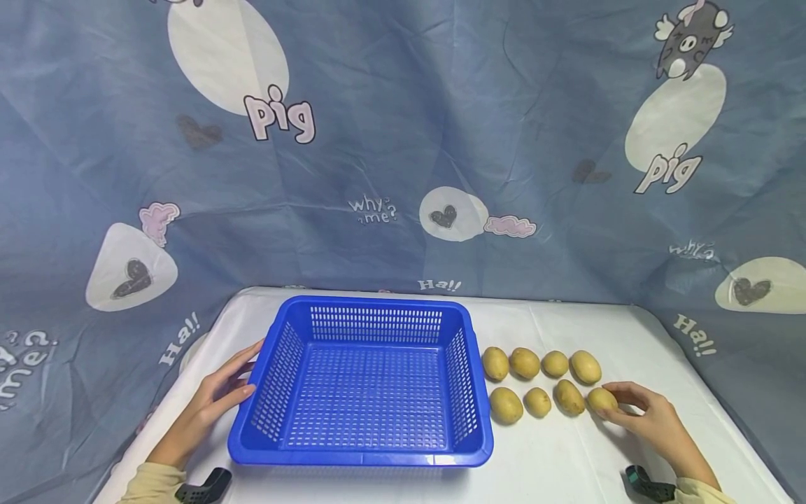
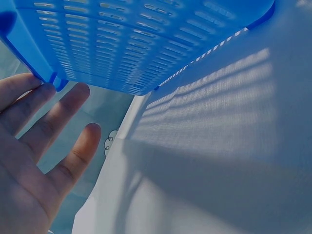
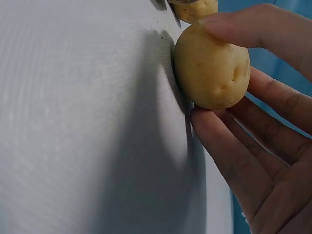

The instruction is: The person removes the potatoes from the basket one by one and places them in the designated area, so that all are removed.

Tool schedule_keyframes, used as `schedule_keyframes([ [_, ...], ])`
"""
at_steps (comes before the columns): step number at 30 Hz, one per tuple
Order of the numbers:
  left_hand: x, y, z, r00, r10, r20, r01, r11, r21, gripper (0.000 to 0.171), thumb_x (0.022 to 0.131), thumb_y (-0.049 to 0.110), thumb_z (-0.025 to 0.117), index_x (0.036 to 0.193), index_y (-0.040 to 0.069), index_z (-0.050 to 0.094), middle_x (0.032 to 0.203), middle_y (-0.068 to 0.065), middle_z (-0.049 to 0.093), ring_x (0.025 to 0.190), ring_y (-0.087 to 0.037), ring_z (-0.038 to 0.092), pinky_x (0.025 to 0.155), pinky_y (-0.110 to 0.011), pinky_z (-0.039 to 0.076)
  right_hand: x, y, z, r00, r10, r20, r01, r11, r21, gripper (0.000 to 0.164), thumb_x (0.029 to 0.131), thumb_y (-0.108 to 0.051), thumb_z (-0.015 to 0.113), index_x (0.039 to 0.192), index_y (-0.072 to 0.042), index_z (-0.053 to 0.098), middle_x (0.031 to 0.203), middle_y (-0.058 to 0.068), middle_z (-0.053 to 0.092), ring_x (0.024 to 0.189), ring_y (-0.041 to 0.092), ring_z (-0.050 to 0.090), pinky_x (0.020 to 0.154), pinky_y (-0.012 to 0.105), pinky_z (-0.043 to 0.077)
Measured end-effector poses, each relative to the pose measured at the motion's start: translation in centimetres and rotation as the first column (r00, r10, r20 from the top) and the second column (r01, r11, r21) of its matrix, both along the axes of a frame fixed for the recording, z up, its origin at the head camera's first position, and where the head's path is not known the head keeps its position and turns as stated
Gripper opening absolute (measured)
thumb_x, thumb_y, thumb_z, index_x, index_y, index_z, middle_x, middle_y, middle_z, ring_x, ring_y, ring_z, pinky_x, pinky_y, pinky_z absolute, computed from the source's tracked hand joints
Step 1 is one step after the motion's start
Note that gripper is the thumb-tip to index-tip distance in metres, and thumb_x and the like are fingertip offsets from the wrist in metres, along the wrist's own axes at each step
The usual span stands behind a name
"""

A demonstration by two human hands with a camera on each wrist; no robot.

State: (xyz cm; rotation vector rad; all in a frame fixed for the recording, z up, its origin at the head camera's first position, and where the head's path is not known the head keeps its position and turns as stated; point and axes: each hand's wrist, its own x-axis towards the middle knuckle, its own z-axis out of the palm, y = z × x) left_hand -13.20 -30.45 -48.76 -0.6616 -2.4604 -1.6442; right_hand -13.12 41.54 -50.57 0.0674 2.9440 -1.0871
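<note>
A blue plastic basket (image 1: 371,458) with slotted walls sits on the white table, and no contents show inside it. At its left rim rests my left hand (image 1: 210,404); in the left wrist view the fingers (image 2: 73,156) are spread and fairly straight, a couple of fingertips touching the rim. My right hand (image 1: 651,420) holds a potato (image 1: 602,400) between thumb and fingers at the right end of the front row. That potato (image 3: 212,73) appears to be still on the cloth in the right wrist view. Beside it lies another potato (image 1: 569,397).
Several more potatoes lie in two rows right of the basket, including a back-row potato (image 1: 586,367) and a front-row potato (image 1: 506,406) close to the basket wall. A white cloth (image 1: 541,469) covers the table. Blue printed fabric (image 1: 378,147) hangs behind and at both sides.
</note>
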Motion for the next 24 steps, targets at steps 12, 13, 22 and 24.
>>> schedule_keyframes([
  [12, 0.09, -0.1, -0.02, 1.0, 0.006, 0.007, -0.006, 1.0, -0.004, 0.063, 0.1, 0.0, 0.049, 0.161, 0.009, 0.035, 0.161, 0.013, 0.042, 0.133, 0.005, 0.05, 0.102, -0.008, 0.039, 0.07, -0.1, 0.05, 1.0, -0.007, -0.006, 0.007, 1.0, 0.003, 0.053, 0.085, -0.027, 0.086, 0.126, 0.001, 0.068, 0.117, 0.018, 0.074, 0.09, -0.018, 0.055, 0.076, 0.017, 0.053],
  [13, 0.1, -0.12, -0.05, 1.0, 0.007, 0.007, -0.007, 1.0, -0.004, 0.063, 0.1, 0.0, 0.049, 0.161, 0.009, 0.035, 0.161, 0.013, 0.042, 0.133, 0.005, 0.05, 0.102, -0.008, 0.039, 0.07, -0.07, 0.03, 1.0, -0.003, -0.006, 0.003, 1.0, 0.003, 0.053, 0.085, -0.027, 0.086, 0.126, 0.001, 0.067, 0.117, 0.018, 0.074, 0.091, -0.018, 0.055, 0.076, 0.017, 0.053],
  [22, 0.14, -0.01, 0.09, 1.0, 0.012, -0.001, -0.012, 1.0, -0.01, 0.063, 0.1, 0.0, 0.049, 0.161, 0.008, 0.035, 0.162, 0.011, 0.042, 0.133, 0.005, 0.05, 0.102, -0.008, 0.04, 0.2, 0.11, -0.12, 1.0, -0.009, 0.028, 0.01, 1.0, -0.025, 0.061, 0.087, -0.034, 0.084, 0.133, 0.0, 0.063, 0.129, 0.024, 0.068, 0.092, -0.022, 0.052, 0.077, 0.017, 0.056],
  [24, 0.08, -0.03, 0.08, 1.0, 0.012, 0.0, -0.012, 1.0, -0.011, 0.063, 0.1, 0.0, 0.049, 0.161, 0.008, 0.035, 0.162, 0.01, 0.042, 0.133, 0.006, 0.05, 0.102, -0.009, 0.04, 0.28, 0.15, -0.1, 1.0, 0.0, 0.013, 0.0, 0.999, -0.038, 0.059, 0.087, -0.031, 0.084, 0.133, 0.0, 0.064, 0.126, 0.02, 0.07, 0.094, -0.021, 0.054, 0.078, 0.016, 0.056],
])
